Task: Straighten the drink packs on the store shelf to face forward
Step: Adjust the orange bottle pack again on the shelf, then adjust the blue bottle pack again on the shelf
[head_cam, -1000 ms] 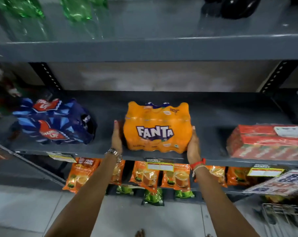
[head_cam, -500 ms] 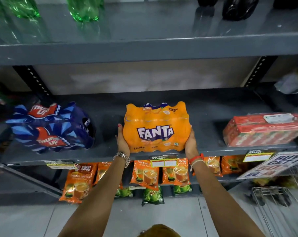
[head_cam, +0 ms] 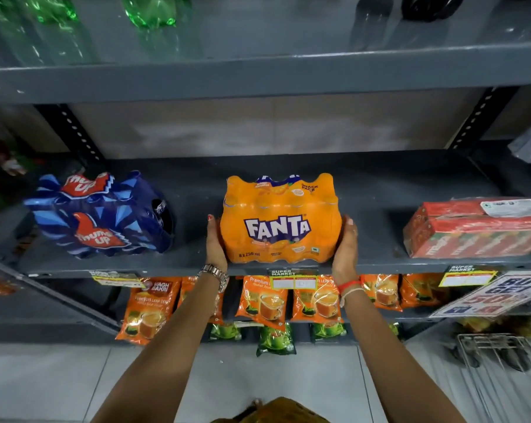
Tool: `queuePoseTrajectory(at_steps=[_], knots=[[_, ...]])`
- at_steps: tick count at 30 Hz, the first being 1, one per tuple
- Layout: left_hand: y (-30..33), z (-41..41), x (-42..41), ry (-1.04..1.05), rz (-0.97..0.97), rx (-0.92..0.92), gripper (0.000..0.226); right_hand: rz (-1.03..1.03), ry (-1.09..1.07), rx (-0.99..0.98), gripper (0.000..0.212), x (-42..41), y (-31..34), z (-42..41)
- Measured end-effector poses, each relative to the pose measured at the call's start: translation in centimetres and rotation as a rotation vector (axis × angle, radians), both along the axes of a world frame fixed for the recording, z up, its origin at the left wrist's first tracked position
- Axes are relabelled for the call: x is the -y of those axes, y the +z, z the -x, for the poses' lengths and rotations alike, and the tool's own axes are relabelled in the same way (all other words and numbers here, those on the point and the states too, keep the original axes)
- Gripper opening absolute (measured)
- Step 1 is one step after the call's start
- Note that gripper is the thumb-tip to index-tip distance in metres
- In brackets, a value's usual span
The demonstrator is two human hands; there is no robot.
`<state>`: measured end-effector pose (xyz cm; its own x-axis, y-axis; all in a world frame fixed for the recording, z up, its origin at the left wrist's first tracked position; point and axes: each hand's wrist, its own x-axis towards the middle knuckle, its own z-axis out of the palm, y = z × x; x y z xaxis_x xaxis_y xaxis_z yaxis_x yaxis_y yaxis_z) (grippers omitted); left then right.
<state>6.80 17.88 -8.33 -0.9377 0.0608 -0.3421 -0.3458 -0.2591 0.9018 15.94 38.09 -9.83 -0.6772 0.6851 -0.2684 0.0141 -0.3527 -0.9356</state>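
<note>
Pressing from both sides, you have the orange shrink-wrapped Fanta bottle pack (head_cam: pixel 279 219) sitting at the centre of the grey metal shelf (head_cam: pixel 380 190), close to its front lip, logo toward you. Watch that lip: in my judgement, a further pull toward 6 o'clock could tip the pack off the edge onto the orange tea pouches (head_cam: pixel 262 300) below, since little bare shelf shows in front of it. Uneven pressure is the other risk; the film looks slippery, and a harder push from one palm would probably twist the face off square.

Your left hand (head_cam: pixel 217 245) lies flat against the pack's 9 o'clock side, fingers straight and extended, thumb hidden. Your right hand (head_cam: pixel 346 247) mirrors it at 3 o'clock, palm on the wrap. Neither hand curls around anything; both are spread wide, clamping the pack between them rather than gripping it.

At 9 o'clock, well apart, the blue shrink-wrapped Thums Up pack (head_cam: pixel 102 218) sits skewed. At 3 o'clock the red carton pack (head_cam: pixel 477 228) lies angled too, so both likely remain to be done.
</note>
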Motion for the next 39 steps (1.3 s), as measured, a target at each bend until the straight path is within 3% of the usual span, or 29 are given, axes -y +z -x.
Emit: queuePoseTrajectory(at_steps=[3,5,6,9,13,16,19,21,23,25,29,33,39], knots=[[0.7,-0.8,2.1,0.0,-0.006,-0.058,0.065,-0.241,-0.326,-0.104,0.027,2.9,-1.0,-3.1],[0.1,-1.7,4.1,0.004,0.111,-0.103,0.071,-0.364,-0.354,-0.128,0.014,6.1,-1.8,-5.2],[-0.4,-2.2,5.5,0.046,0.183,-0.147,0.072,-0.429,-0.292,-0.147,0.016,7.9,-2.2,-6.1],[-1.5,-2.9,10.1,0.448,0.161,-0.264,0.033,-0.601,0.067,-0.161,0.018,13.5,-3.1,-6.8],[-1.9,-2.2,16.3,0.722,0.136,-0.202,0.027,-0.759,0.425,-0.192,0.015,19.2,-3.1,-3.7],[-1.1,-0.1,22.5,0.829,0.187,-0.18,0.028,-0.618,0.512,-0.212,0.02,24.1,-1.1,1.6],[0.0,3.3,28.4,0.826,0.142,-0.181,0.017,-0.396,0.432,-0.186,0.037,27.2,0.4,6.8],[0.4,5.7,30.3,0.705,0.08,-0.128,0.016,-0.215,0.387,-0.084,0.049,26.3,-0.5,9.7],[0.9,8.5,32.1,0.551,0.035,-0.099,0.036,0.01,0.404,0.018,0.045,27.1,-1.2,12.0],[1.7,10.2,31.4,0.362,0.011,-0.1,0.048,0.123,0.363,-0.077,0.049,27.0,-1.0,14.2],[1.3,12.8,30.2,0.098,-0.074,-0.029,0.057,0.131,0.325,-0.114,0.048,28.2,0.3,15.6],[0.2,13.2,29.9,0.131,-0.159,-0.036,0.049,0.182,0.354,-0.043,0.051,29.4,-0.1,16.1],[-0.4,13.6,30.4,0.116,-0.129,-0.026,0.047,0.188,0.365,-0.049,0.056,29.7,-0.3,15.8]])
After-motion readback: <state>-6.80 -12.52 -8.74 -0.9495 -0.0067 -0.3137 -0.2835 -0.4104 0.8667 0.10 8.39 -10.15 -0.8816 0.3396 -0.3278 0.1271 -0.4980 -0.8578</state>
